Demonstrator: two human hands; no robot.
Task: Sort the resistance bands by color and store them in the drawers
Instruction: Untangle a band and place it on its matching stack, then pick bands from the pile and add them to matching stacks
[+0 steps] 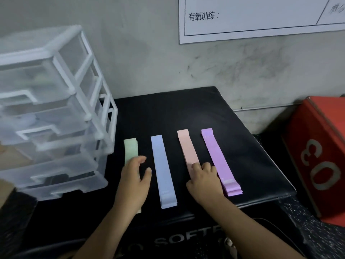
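Four stacks of resistance bands lay side by side, apart from each other, on top of the soft plyo box (186, 109), each running from the near edge toward the wall (149, 53) behind. The drawer unit (56, 109) stood at the left, just beside the leftmost stack (130, 148). To its right came the second stack (163, 171), the third stack (186, 146) and the rightmost stack (216, 157). The left hand (133, 182) lay on the near part of the leftmost stack; the right hand (204, 182) lay on the near part of the third. Right of the plyo box, lower, stood a numbered box (321, 156). A printed sheet (261, 19) hung on the wall above.
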